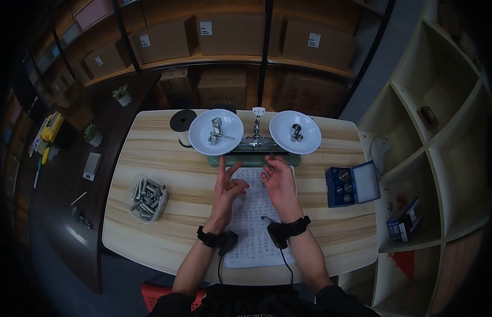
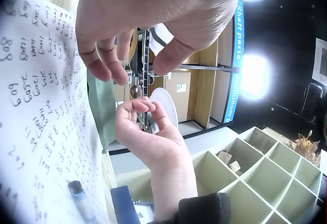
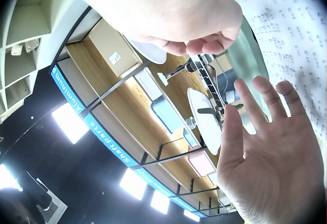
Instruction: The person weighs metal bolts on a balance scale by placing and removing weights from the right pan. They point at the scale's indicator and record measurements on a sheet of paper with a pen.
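A balance scale with a green base [image 1: 292, 160] stands at the table's far side. Its left pan [image 1: 199, 138] holds bolts and nuts; the right pan [image 1: 309, 127] holds small shiny metal weights. My left hand [image 1: 225, 194] is raised before the scale over a written sheet [image 1: 251, 232], fingers extended and holding nothing. Beside it my right hand [image 1: 280, 186] is lifted near the base, fingers bent with thumb and fingertips close together; in the left wrist view the right hand [image 2: 153, 137] shows nothing clear between them. A pen [image 1: 266, 218] lies on the sheet by the right wrist.
A clear tub [image 1: 162, 207] of bolts sits at the left. The blue weight case [image 1: 366, 182] lies open at the right, beside a shelf unit [image 1: 433, 153]. A spool [image 1: 183, 121] stands by the left pan. A dark side table [image 1: 66, 185] holds plants and a small scale.
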Demonstrator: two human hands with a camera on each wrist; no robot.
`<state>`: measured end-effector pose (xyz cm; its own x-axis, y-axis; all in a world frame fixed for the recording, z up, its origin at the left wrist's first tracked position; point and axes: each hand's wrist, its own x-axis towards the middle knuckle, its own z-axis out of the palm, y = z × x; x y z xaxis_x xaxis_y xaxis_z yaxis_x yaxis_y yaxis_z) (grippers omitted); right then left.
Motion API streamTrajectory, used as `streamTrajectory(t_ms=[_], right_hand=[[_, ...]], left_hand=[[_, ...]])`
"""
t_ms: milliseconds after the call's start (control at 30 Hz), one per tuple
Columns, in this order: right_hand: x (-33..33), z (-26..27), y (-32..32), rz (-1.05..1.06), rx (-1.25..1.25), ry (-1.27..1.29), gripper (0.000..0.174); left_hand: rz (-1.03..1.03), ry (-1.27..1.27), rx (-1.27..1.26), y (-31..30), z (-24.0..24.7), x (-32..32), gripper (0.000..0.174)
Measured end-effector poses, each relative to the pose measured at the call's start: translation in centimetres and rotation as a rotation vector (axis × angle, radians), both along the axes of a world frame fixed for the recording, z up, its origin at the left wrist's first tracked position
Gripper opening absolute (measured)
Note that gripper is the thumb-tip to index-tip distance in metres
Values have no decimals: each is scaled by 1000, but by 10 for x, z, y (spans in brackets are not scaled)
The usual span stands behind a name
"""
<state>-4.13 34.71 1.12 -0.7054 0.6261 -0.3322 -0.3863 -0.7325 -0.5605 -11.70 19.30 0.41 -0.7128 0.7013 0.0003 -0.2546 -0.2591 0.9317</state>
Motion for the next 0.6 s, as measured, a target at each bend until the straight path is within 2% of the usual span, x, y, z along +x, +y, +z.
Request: streamTrajectory(t_ms=[600], right_hand=[[0, 6, -2, -10, 2, -19, 25]], left_hand=[[1, -9, -5, -1, 1, 0, 100]])
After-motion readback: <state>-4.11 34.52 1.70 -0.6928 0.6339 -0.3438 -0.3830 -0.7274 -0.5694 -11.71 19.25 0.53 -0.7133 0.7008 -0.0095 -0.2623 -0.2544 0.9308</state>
